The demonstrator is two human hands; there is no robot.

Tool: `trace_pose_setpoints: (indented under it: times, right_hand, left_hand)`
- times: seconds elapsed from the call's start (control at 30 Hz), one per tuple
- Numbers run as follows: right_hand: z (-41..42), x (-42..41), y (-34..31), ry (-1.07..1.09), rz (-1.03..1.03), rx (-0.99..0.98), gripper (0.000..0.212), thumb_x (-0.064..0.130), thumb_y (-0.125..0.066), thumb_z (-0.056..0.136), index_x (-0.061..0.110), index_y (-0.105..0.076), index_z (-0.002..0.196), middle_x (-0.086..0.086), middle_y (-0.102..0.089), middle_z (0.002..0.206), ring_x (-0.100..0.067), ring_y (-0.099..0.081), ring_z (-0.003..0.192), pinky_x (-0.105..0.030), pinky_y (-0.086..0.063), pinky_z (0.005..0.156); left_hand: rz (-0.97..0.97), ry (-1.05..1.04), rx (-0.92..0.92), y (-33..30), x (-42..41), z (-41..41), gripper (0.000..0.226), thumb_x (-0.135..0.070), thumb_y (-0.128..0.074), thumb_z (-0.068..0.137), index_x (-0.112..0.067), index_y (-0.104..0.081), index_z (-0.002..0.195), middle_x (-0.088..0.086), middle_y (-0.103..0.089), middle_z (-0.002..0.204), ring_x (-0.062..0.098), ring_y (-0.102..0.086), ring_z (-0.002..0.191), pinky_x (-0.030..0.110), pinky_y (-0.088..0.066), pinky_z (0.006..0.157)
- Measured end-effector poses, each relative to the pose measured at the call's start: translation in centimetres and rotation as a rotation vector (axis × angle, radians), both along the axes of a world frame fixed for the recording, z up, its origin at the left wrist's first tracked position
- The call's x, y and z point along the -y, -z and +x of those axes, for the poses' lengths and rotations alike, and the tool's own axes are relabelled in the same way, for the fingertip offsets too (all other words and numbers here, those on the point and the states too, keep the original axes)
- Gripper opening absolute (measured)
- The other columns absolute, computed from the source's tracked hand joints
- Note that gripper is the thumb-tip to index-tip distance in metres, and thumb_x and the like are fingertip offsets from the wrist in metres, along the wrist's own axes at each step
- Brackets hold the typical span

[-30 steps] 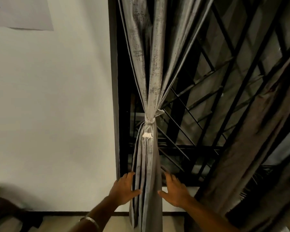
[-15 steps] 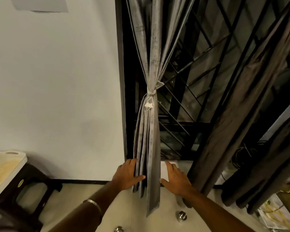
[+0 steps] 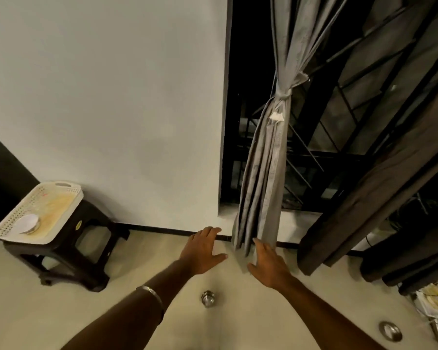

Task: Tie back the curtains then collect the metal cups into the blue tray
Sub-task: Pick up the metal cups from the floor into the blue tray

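A grey curtain (image 3: 263, 168) hangs at the window, gathered by a knotted tie-back (image 3: 283, 93). My left hand (image 3: 202, 251) is spread open just left of the curtain's bottom end, apart from it. My right hand (image 3: 268, 263) is open too, its fingertips at the curtain's lower edge. Two metal cups stand on the pale floor: one (image 3: 208, 298) between my forearms, another (image 3: 390, 330) at the lower right. A white perforated tray (image 3: 68, 198) lies on a dark stool; no blue tray is in view.
The dark plastic stool (image 3: 86, 248) stands at the left by the white wall. A darker brown curtain (image 3: 379, 188) hangs at the right, untied. Barred window grille (image 3: 321, 152) behind the curtains. Papers and clutter (image 3: 435, 306) lie at the far right on the floor.
The view has tilted down and swung left, so floor, cups and the stool came into sight. Both hands have slid down to the curtain's bottom end and spread slightly away from it.
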State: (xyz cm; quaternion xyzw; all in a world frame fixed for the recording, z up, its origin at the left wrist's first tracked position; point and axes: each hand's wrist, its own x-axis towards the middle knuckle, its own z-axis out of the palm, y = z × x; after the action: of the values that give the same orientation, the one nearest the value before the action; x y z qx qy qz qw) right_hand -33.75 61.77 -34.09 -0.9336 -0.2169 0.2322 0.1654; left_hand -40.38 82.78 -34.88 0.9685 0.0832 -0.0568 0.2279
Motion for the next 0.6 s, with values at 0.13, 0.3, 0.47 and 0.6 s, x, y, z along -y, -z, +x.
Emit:
trace_pose_setpoints:
  times: [0.13,0.3,0.47,0.6]
  right_hand:
    - [-0.8,-4.1,2.1,0.007,-0.002,-0.026,0.078,0.039,-0.061,0.091,0.018,-0.018,0.152,-0.009,-0.032,0.155,-0.028,-0.041,0.136,-0.038,-0.040,0.107]
    - [0.4,-8.5,6.3,0.022,-0.030,-0.059,0.077,0.038,-0.059,0.093,0.015,-0.015,0.153,-0.009,-0.028,0.157,-0.026,-0.036,0.140,-0.040,-0.037,0.110]
    - [2.3,-11.3,11.4,0.002,-0.068,-0.087,0.078,0.036,-0.060,0.093,0.017,-0.015,0.154,-0.006,-0.028,0.156,-0.024,-0.036,0.139,-0.037,-0.036,0.110]
    - [3.5,-13.2,18.2,-0.069,-0.097,-0.072,0.079,0.033,-0.063,0.092,0.019,-0.015,0.153,-0.006,-0.030,0.155,-0.023,-0.039,0.137,-0.035,-0.038,0.108]
  left_hand:
    - [-0.002,-0.026,-0.059,2.9,-4.0,-0.6,0.084,-0.063,-0.057,0.084,-0.023,-0.025,0.151,-0.001,-0.031,0.157,0.020,-0.031,0.143,0.038,-0.027,0.116]
    - [-0.007,-0.053,-0.117,7.4,-8.2,0.2,0.084,-0.060,-0.056,0.087,-0.021,-0.023,0.153,0.001,-0.025,0.160,0.020,-0.023,0.147,0.038,-0.022,0.119]
    - [0.003,-0.055,-0.179,13.2,-10.7,0.2,0.083,-0.058,-0.057,0.087,-0.020,-0.023,0.153,0.001,-0.025,0.160,0.019,-0.024,0.147,0.036,-0.022,0.118]
    - [0.013,-0.081,-0.230,19.7,-12.1,0.3,0.084,-0.056,-0.057,0.088,-0.019,-0.021,0.154,0.002,-0.023,0.161,0.019,-0.022,0.148,0.037,-0.020,0.119]
